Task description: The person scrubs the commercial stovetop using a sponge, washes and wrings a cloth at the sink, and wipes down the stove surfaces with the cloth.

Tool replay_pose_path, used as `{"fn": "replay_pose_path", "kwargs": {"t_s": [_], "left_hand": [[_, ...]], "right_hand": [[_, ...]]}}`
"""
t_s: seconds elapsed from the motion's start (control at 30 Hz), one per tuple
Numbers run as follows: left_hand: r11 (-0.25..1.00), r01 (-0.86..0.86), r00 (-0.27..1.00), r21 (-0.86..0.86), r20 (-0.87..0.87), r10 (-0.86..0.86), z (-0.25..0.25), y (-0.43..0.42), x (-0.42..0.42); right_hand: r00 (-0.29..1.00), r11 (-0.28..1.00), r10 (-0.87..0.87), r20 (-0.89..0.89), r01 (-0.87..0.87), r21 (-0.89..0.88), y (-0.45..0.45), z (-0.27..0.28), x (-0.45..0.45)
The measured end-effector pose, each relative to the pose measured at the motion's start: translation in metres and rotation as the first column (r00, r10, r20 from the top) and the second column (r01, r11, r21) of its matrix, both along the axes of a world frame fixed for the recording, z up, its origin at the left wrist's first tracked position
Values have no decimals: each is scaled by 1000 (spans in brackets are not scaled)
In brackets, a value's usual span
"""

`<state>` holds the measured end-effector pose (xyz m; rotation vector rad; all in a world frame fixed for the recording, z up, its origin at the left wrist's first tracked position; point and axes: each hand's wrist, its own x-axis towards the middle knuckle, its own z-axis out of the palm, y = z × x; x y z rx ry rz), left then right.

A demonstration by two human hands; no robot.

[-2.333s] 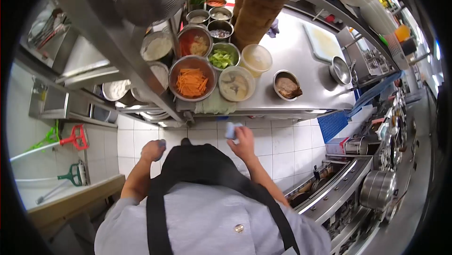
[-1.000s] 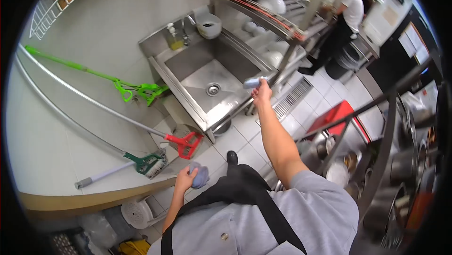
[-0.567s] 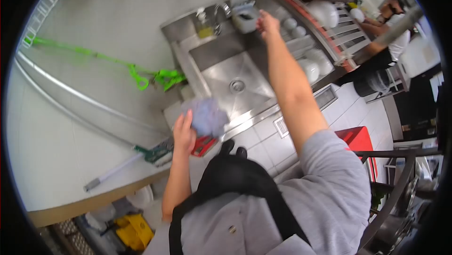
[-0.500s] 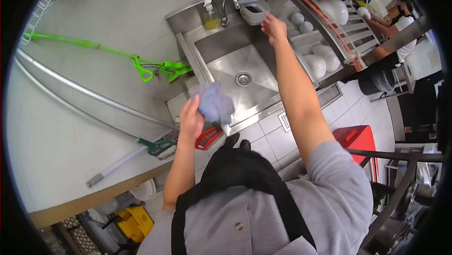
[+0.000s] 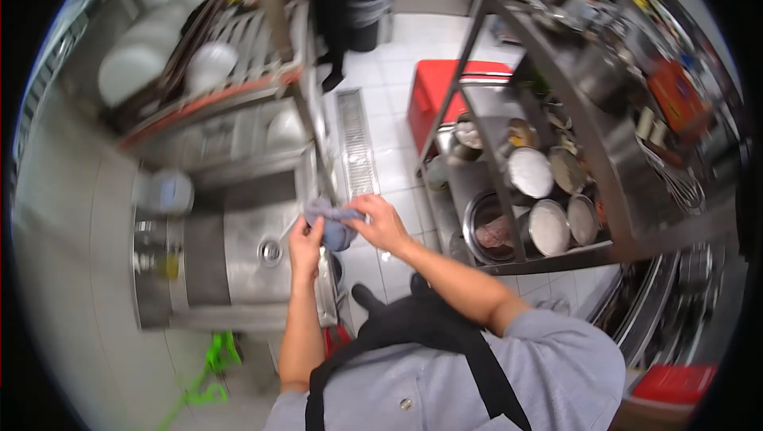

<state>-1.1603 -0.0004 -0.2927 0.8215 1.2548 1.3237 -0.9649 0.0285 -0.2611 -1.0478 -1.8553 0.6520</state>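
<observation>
A crumpled blue-grey cloth [image 5: 338, 234] hangs between my two hands, just past the front edge of the steel sink [image 5: 246, 268]. My left hand [image 5: 306, 248] pinches the cloth's left side between thumb and fingers. On the other side, my right hand [image 5: 380, 223] is closed on the cloth's upper right part. The lower part of the cloth droops loosely under the fingers. To the left lies the sink basin with its round drain [image 5: 270, 252]. A soap bottle [image 5: 168, 265] and a plastic tub [image 5: 171, 191] stand at the sink's back.
A dish rack [image 5: 238, 73] with white bowls [image 5: 211, 65] is at upper left. On the right, a steel shelf [image 5: 556, 260] holds several pots and containers. A red box [image 5: 433, 101] and a floor drain [image 5: 355, 145] lie ahead. Another person's legs [image 5: 330, 17] show at the top.
My view has swung right, away from the sink toward the shelves. My right hand has left the tub by the faucet and joined my left hand on the cloth.
</observation>
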Motion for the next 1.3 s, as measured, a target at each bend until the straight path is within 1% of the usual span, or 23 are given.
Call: {"fn": "replay_pose_path", "kwargs": {"t_s": [0.07,0.13,0.2,0.3,0.4,0.47,0.5,0.6,0.63,0.67,0.7,0.8,0.87,0.9,0.93,1.0,1.03,1.1,1.13,1.2,1.23,1.27,1.3], "left_hand": [[988,154,963,-33,-217,-157,-12,11,43],[945,324,937,-56,-123,-328,-10,3,95],[829,524,793,-194,-244,-558,-16,-13,141],[605,723,560,-334,-230,-796,-76,-46,211],[403,834,335,-376,-234,-913,-79,-105,294],[339,867,266,-367,-235,-935,-94,-146,355],[271,879,209,-392,-195,-958,-102,-163,384],[137,876,30,-462,-232,-972,-84,-205,473],[153,955,119,-256,-142,-983,-90,-217,503],[106,957,87,-270,-82,-993,-94,-217,529],[166,981,172,-98,65,-983,-85,-227,559],[66,997,64,51,33,-997,-44,-232,653],[-117,991,-97,63,-263,-960,-14,-237,719],[-180,979,-147,101,-272,-951,-10,-247,752],[-251,964,-225,86,-241,-944,8,-263,780],[-454,891,-421,13,-353,-835,50,-286,827],[-491,871,-458,7,-347,-818,58,-294,851],[-738,672,-683,-67,-441,-582,68,-304,904],[-757,649,-704,-73,-436,-561,80,-310,926],[-907,391,-722,-155,-663,-197,107,-316,974],[-922,329,-704,-204,-704,-95,112,-321,997],[-931,297,-711,-211,-700,-68,120,-323,1018],[-939,212,-719,-270,-694,37,129,-326,1041]], "right_hand": [[982,983,-170,-86,162,-90,-26,-1,45],[979,980,-196,-59,194,-42,-55,-5,93],[971,971,-239,-30,239,0,-92,-10,145],[928,910,-310,206,352,-218,-165,-18,218],[856,814,-501,130,517,-265,-252,-44,279],[723,673,-689,54,666,-322,-305,-48,326],[629,551,-769,109,740,-386,-332,-43,344],[489,409,-868,92,806,-427,-405,-47,411],[498,365,-847,187,799,-477,-427,-37,434],[453,320,-872,186,815,-483,-445,-29,453],[430,342,-892,141,844,-413,-462,-22,470],[322,292,-944,69,917,-272,-502,-16,512],[164,160,-986,-9,946,-283,-516,-18,532],[101,101,-995,-14,972,-214,-520,-30,542],[66,68,-998,-17,971,-227,-523,-35,553],[-53,-2,-986,-158,952,-306,-527,-44,574],[-95,-42,-983,-155,948,-314,-532,-58,587],[-230,-170,-970,-84,879,-447,-537,-87,621],[-259,-195,-962,-83,870,-454,-535,-85,636],[-521,-487,-847,-108,841,-236,-528,-72,672],[-475,-473,-871,-126,880,-45,-529,-46,696],[-504,-502,-854,-128,863,-52,-534,-43,723],[-395,-398,-917,-55,916,48,-539,-41,747]]}}
